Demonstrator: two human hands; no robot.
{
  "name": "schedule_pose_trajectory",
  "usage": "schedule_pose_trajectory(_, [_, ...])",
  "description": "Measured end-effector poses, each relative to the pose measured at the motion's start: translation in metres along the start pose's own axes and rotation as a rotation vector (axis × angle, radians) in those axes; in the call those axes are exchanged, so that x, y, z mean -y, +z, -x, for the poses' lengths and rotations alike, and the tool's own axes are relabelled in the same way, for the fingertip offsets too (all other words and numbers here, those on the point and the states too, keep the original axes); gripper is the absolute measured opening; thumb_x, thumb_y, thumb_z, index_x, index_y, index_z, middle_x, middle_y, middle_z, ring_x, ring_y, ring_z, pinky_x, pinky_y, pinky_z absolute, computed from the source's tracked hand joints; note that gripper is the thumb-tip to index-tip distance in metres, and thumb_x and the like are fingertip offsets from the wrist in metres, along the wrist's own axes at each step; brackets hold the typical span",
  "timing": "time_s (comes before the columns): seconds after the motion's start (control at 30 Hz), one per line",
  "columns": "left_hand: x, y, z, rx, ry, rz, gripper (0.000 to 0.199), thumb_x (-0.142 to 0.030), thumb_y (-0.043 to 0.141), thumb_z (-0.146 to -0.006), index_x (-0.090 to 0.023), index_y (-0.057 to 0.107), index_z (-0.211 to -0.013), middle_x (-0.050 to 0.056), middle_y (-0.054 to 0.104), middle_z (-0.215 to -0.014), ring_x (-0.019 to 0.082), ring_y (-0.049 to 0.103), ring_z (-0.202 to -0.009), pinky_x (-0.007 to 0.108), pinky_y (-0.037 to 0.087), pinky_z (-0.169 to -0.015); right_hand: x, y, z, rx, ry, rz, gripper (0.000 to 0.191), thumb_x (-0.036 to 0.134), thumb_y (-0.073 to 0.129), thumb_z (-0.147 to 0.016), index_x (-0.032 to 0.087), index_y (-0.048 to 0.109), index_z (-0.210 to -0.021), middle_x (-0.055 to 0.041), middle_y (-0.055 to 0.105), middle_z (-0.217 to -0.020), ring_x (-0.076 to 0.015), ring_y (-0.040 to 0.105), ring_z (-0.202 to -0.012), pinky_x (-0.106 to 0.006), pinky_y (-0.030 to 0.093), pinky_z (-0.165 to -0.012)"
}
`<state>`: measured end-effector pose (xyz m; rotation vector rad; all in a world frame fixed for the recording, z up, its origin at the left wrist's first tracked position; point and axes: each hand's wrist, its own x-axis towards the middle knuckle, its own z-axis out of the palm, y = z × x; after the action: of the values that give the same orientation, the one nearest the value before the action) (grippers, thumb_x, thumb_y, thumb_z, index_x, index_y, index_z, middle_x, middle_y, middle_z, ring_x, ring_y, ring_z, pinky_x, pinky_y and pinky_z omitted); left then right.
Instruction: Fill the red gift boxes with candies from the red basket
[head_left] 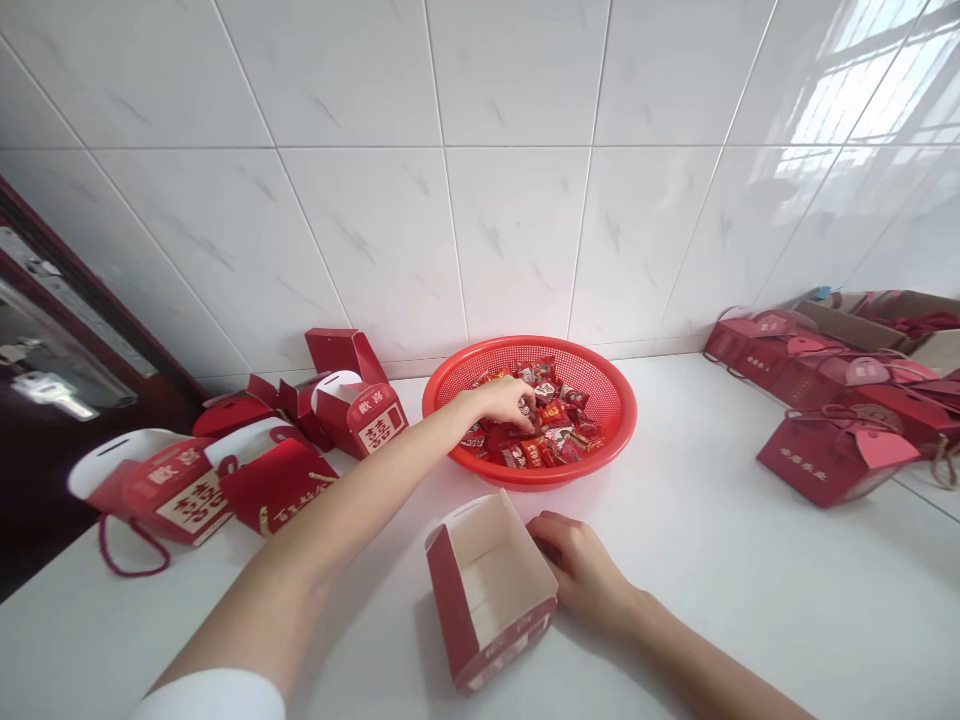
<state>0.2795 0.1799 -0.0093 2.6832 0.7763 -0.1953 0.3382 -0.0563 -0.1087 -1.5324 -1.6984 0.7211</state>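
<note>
My left hand point(506, 402) reaches into a red plastic basket point(626, 420), its fingers curled down on the wrapped candies point(551, 412). The fingertips close on a dark red candy, partly hidden by the hand. In front of the basket, an open-topped red gift box point(457, 600) stands with a pale, bare inside. My right hand point(574, 560) rests at the box's right side, fingers curled against its wall. Those fingertips are partly hidden.
On the left stand several open red boxes, including one with a cord handle point(176, 490) and one with a white flap point(367, 415). At right are closed red boxes point(829, 455) and a cardboard carton point(851, 325). A tiled wall point(517, 240) rises behind the white tabletop point(697, 530).
</note>
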Motion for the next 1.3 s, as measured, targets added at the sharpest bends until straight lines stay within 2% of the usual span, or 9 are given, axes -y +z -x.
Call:
schedule_pose_trajectory(0.13, [0.009,0.004,-0.006,-0.094,-0.001,0.074,0.049,-0.047,0.085,-0.065,-0.024,0.077,-0.107,0.005,0.075,-0.101,0.028,0.068,-0.099,0.029,0.048,-0.078,0.0,0.0,0.0,0.004,-0.017,0.019,0.021,0.008,0.047,-0.081,0.019,0.064,-0.076,-0.0034,0.064,-0.076,-0.0154,0.056,-0.067,-0.025,0.039,-0.062])
schedule_pose_trajectory(0.33, [0.013,0.007,-0.008,-0.179,0.018,0.227,0.022,-0.04,0.073,-0.077,-0.019,0.077,-0.083,0.002,0.073,-0.077,0.02,0.065,-0.075,0.027,0.044,-0.066,0.0,0.001,0.0,0.013,-0.015,0.033,0.019,0.007,0.048,-0.079,0.019,0.06,-0.07,-0.002,0.06,-0.073,-0.0141,0.051,-0.064,-0.025,0.037,-0.061])
schedule_pose_trajectory(0.5, [0.016,0.009,-0.007,-0.162,0.016,0.364,0.033,-0.039,0.061,-0.084,-0.017,0.07,-0.061,0.002,0.067,-0.061,0.018,0.061,-0.063,0.028,0.044,-0.06,0.0,0.0,0.0,0.013,-0.01,0.037,0.019,0.007,0.048,-0.078,0.018,0.06,-0.07,-0.0022,0.061,-0.073,-0.0143,0.051,-0.065,-0.025,0.036,-0.06])
schedule_pose_trajectory(0.67, [0.013,0.008,-0.005,-0.099,0.03,0.49,0.018,-0.026,0.068,-0.073,-0.016,0.08,-0.081,0.004,0.078,-0.079,0.019,0.068,-0.075,0.026,0.052,-0.069,-0.002,-0.001,-0.001,-0.003,0.004,-0.004,0.02,0.009,0.049,-0.08,0.018,0.066,-0.077,-0.0043,0.068,-0.08,-0.0153,0.057,-0.068,-0.026,0.04,-0.062])
schedule_pose_trajectory(0.8, [0.0,0.0,0.003,-0.136,0.111,0.588,0.027,-0.025,0.076,-0.07,-0.014,0.08,-0.094,0.008,0.079,-0.101,0.022,0.07,-0.091,0.03,0.055,-0.081,-0.003,-0.006,-0.003,-0.031,-0.011,-0.131,0.019,0.023,0.051,-0.091,0.018,0.069,-0.085,-0.0042,0.07,-0.078,-0.0158,0.059,-0.066,-0.026,0.043,-0.061])
schedule_pose_trajectory(0.9, [-0.019,-0.006,0.019,-0.193,0.213,0.687,0.04,-0.029,0.077,-0.077,-0.015,0.075,-0.114,0.01,0.076,-0.115,0.022,0.069,-0.104,0.034,0.054,-0.093,-0.001,-0.017,-0.003,-0.15,-0.014,-0.318,0.032,0.043,0.052,-0.097,0.018,0.069,-0.086,-0.0031,0.067,-0.073,-0.0141,0.056,-0.059,-0.027,0.045,-0.059])
schedule_pose_trajectory(1.0, [-0.043,-0.009,0.043,-0.122,0.387,0.779,0.042,-0.027,0.077,-0.08,-0.015,0.074,-0.12,0.01,0.076,-0.11,0.023,0.071,-0.103,0.035,0.057,-0.088,0.002,-0.029,-0.001,-0.28,-0.059,-0.507,0.045,0.059,0.054,-0.096,0.018,0.07,-0.085,-0.0034,0.067,-0.075,-0.0126,0.055,-0.054,-0.03,0.048,-0.062])
schedule_pose_trajectory(1.1, [-0.062,-0.007,0.063,-0.006,0.531,0.704,0.032,-0.025,0.081,-0.079,-0.019,0.078,-0.11,0.007,0.078,-0.104,0.021,0.071,-0.1,0.033,0.056,-0.087,0.004,-0.032,0.001,-0.341,-0.094,-0.655,0.053,0.066,0.052,-0.096,0.017,0.073,-0.087,-0.0039,0.067,-0.071,-0.0137,0.057,-0.052,-0.032,0.048,-0.06])
schedule_pose_trajectory(1.3, [-0.066,0.002,0.07,0.099,0.51,0.794,0.028,-0.023,0.085,-0.075,-0.019,0.077,-0.101,0.004,0.076,-0.096,0.019,0.072,-0.095,0.031,0.056,-0.087,0.007,-0.025,0.0,-0.395,-0.004,-0.78,0.058,0.068,0.051,-0.096,0.017,0.069,-0.078,-0.0039,0.065,-0.069,-0.0136,0.056,-0.049,-0.031,0.044,-0.054])
